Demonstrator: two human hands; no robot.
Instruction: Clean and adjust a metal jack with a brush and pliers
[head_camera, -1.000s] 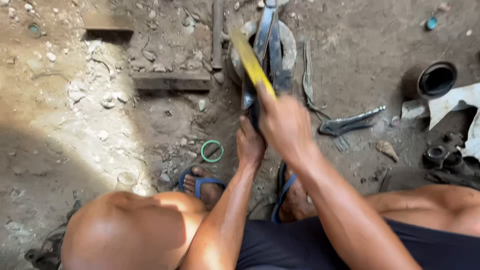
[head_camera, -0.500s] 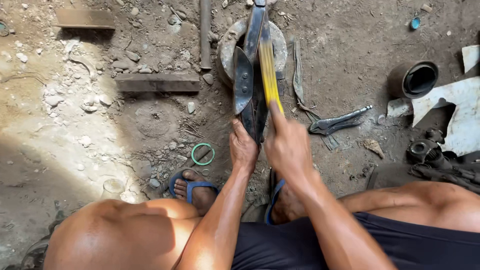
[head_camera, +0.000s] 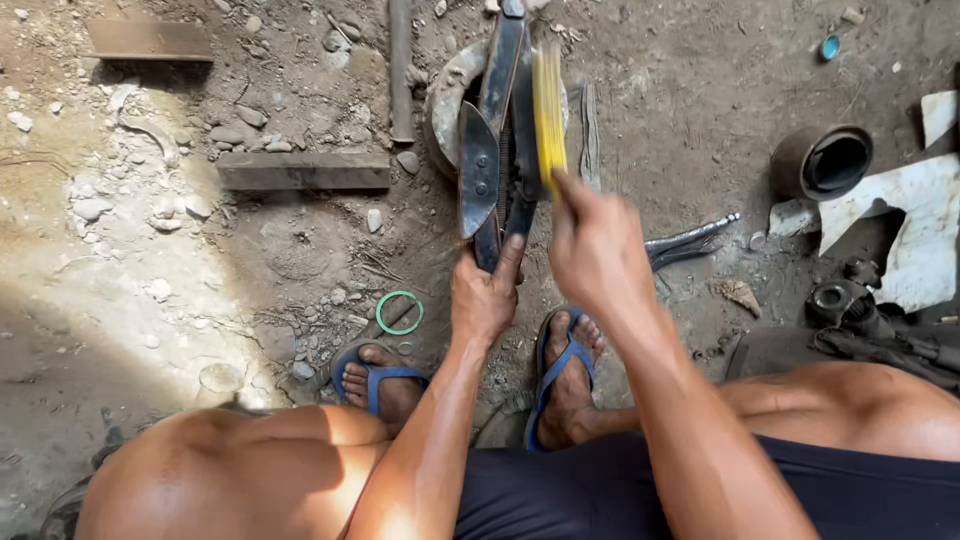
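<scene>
A squatting person's left hand (head_camera: 487, 297) grips the near end of a long dark metal blade assembly (head_camera: 497, 150), which lies on a round grey stone (head_camera: 447, 95) on the dirt ground (head_camera: 200, 260). The right hand (head_camera: 597, 248) is closed around what looks like a motion-blurred yellow-handled tool (head_camera: 548, 110), held over the metal. A green ring (head_camera: 399, 313) lies near blue flip-flops (head_camera: 556, 372).

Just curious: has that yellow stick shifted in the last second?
Yes. The yellow stick swung from slanting leftward to nearly straight up along the black tool.
</scene>
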